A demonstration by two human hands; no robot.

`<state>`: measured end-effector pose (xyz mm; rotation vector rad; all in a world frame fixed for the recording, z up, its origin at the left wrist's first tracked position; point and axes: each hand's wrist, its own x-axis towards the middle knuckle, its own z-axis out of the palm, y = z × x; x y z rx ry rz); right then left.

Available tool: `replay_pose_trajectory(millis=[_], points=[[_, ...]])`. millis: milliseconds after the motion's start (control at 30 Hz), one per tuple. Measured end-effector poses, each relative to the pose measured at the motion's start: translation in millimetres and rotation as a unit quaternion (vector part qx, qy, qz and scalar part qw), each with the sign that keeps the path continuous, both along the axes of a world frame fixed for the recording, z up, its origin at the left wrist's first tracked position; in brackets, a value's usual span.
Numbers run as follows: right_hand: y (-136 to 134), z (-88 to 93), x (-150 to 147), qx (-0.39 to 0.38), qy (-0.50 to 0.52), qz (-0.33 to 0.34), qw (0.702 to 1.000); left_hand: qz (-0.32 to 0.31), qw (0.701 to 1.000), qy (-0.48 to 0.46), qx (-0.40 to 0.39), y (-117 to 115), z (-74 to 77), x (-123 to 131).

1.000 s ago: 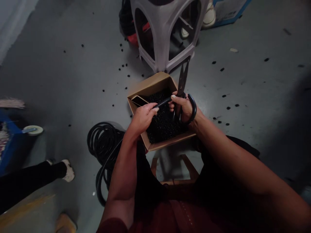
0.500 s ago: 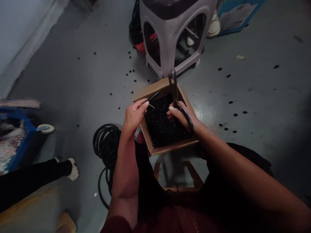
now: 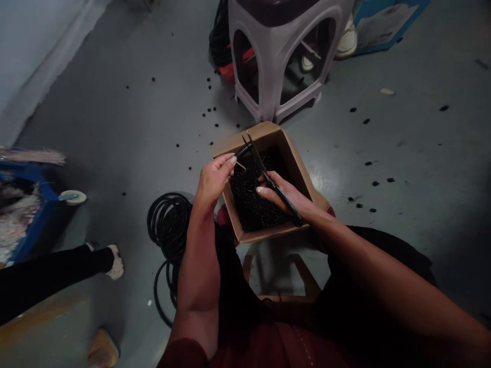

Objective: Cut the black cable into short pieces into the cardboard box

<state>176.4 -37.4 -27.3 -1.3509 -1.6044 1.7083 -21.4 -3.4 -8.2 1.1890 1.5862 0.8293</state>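
Over a cardboard box (image 3: 268, 134) heaped with black tubing offcuts (image 3: 249, 199), our left hand (image 3: 215, 181) pinches a short piece of ribbed black tubing (image 3: 243, 151), while our right hand (image 3: 278, 191) grips long black scissors (image 3: 258, 161), their blades just beside it.

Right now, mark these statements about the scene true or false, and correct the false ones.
1. The left hand pinches a ribbed black cable end: true.
2. The right hand holds long black-handled scissors: true.
3. The open brown cardboard box holds white pellets: false, it holds small black pieces.
4. The coiled black cable lies on the white plastic stool: false, it lies on the grey floor, left of the box.
5. Small black pieces also dot the floor: true.
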Motion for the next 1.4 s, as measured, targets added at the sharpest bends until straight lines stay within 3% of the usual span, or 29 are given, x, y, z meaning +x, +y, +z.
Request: replay_pose_trajectory(millis=[333,967,1400], points=[[1.4,-3.4,1.2,-0.007,-0.01,0.004,1.0,-0.011,0.999,0.007,-0.038,-0.9,3.4,5.2],[0.9,-1.5,2.8,0.006,-0.012,0.018,1.0,-0.037,0.999,0.001,-0.038,-2.1,6.0,7.4],[3.4,-3.0,2.0,0.048,-0.102,-0.001,0.994,-0.056,0.997,-0.017,-0.041,-2.3,4.2,4.0]])
